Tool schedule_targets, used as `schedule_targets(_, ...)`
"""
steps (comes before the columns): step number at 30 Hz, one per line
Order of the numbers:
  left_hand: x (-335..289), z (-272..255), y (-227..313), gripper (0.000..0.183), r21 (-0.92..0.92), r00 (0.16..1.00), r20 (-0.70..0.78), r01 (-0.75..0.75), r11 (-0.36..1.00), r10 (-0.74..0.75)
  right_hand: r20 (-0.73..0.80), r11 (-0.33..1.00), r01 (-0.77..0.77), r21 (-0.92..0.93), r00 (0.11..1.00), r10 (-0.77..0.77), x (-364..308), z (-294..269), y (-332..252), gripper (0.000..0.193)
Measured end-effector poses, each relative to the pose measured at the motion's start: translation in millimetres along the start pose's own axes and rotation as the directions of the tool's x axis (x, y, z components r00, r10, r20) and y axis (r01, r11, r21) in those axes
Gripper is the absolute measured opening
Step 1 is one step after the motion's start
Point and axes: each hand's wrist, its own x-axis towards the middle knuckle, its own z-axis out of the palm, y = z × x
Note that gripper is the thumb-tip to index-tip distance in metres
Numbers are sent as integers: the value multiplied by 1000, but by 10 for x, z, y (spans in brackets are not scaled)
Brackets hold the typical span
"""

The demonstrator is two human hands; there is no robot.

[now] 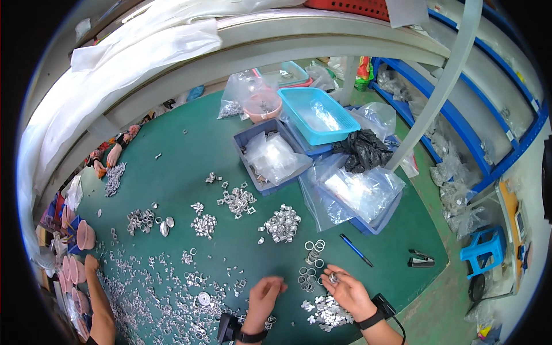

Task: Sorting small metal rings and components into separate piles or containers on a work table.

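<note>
My right hand (352, 296) is turned palm up, its fingers curled around a small shiny silver metal piece (333, 278). Close by on the green table (184, 155) lies a group of silver rings (319, 263), and just below it a pile of flat, pale silver pieces (329, 314). To the left, my left hand (264, 296) hovers over the table with its fingers drawn together; whatever they hold, if anything, is hidden. Beyond both hands sits a heap of chunky silver pieces (282, 223). Loose small metal parts (155, 282) spread widely to the left of my left hand.
Smaller piles, including square frames (237, 201), lie farther off. A blue pen (356, 250) and a black stapler (421, 259) are at the right. Bins and a light-blue basin (319, 115) stand behind. Other people's hands (114, 155) and a forearm (99, 299) reach in from the left.
</note>
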Motion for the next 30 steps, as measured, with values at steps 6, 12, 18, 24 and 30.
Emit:
schedule_targets(6, -775, -378, -318, 15, 6, 986, -96, 135, 991, -134, -37, 891, -66, -449, 998, 55, 306, -78, 149, 26)
schedule_targets(12, -1145, -457, -261, 13, -222, 907, -339, 180, 958, -249, 302, -207, 272, -940, 945, -129, 347, -61, 121, 27)
schedule_targets(18, -1186, -403, -306, 12, -297, 924, -337, 79, 952, -182, 282, -218, 255, -942, 954, -103, 344, -45, 158, 26)
schedule_targets(24, -1176, -419, -218, 11, -357, 913, -334, 109, 928, -236, 315, -147, 297, -944, 942, -118, 309, -75, 172, 24)
schedule_targets(30, -1204, -583, -215, 13, -477, 894, -321, 133, 869, -313, 34, 288, 63, -955, 994, -106, 314, -204, 127, 14)
